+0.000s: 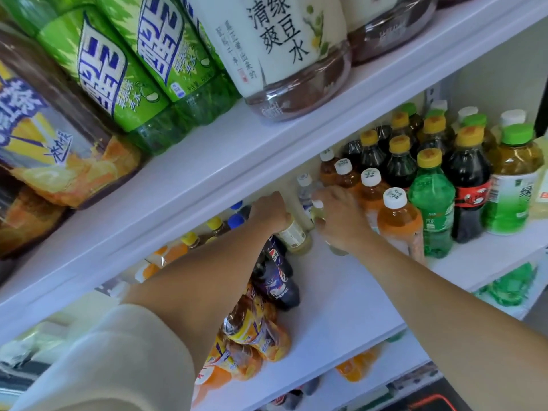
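Step, by look of it: lining up two small pale bottles on middle shelf (329,295), between cola (277,281) and tea bottles (397,223).
Left grip (271,212): fingers curled over top of left bottle (293,237); bottle leans, label shows below palm, base on shelf.
Right grip (341,222): wrapped round right bottle (318,212); white cap pokes out by thumb.
Bottles just beside each other.
Next move, likely: stand both upright, slide back into row; keep clear of tea bottles just beside right grip.

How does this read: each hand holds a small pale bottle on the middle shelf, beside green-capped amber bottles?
Wrong caps: in the head view the amber bottles have white caps, not green. Otherwise right: left hand and right hand each hold a small pale bottle on the middle shelf.
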Motion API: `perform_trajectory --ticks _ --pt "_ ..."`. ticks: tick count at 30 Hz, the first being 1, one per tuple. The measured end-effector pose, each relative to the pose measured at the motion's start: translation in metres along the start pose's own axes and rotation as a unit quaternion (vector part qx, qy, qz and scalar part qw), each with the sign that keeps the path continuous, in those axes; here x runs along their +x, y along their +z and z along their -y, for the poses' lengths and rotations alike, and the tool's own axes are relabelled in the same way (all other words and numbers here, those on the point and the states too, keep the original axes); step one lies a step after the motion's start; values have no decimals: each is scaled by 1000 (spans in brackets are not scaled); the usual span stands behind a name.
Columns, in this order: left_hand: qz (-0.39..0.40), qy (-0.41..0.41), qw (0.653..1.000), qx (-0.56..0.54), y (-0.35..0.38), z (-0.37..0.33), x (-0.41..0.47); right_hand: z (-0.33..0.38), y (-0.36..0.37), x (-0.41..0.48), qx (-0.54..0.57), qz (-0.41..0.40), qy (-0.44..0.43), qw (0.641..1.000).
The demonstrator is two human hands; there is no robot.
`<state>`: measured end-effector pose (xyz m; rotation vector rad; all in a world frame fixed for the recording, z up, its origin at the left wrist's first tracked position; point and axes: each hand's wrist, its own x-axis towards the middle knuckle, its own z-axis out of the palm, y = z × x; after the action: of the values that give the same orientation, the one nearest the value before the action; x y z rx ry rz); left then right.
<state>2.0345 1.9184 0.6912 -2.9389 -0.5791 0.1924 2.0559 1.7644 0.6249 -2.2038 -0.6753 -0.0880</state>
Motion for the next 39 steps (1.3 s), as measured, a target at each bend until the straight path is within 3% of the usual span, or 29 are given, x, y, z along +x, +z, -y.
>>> perform_trajectory --ticks 6,12,16,19,24,26,27,28,30,33,35,37,39 --pt "-5 -34 997 -75 0 -3 10 12 2 -7 -76 -98 -49 991" --pt "-16 -42 998 -53 2 4 14 7 2 -1 -70 -34 -3 997" --pt "-17 -15 1000 8 0 0 16 10 -5 -8 -56 -45 -30 997" --pt "-8 -14 1000 7 -2 2 13 4 -12 -36 -9 -61 -17 998" --pt "-59 11 998 -8 -21 -10 -17 -4 -43 -91 163 -95 23 982" --pt "-19 43 989 -139 -30 -23 -43 -3 -61 -111 220 -98 39 970" --pt "18 55 961 -272 -30 -29 -62 -1 -71 -120 253 -98 48 961" --pt "63 59 909 -408 -29 -34 -84 0 -82 -128 285 -102 55 952" --pt "102 74 812 -569 -23 -36 -131 3 -105 -144 334 -110 59 934" --pt "119 64 754 -643 -10 -28 -186 7 -138 -161 406 -108 54 906" --pt "195 8 720 -666 2 -24 -208 13 -154 -168 445 -94 35 890" --pt "310 42 640 -702 12 -27 -226 20 -164 -172 451 -69 12 890" --pt "354 90 558 -745 19 -36 -245 26 -169 -177 457 -59 13 888"
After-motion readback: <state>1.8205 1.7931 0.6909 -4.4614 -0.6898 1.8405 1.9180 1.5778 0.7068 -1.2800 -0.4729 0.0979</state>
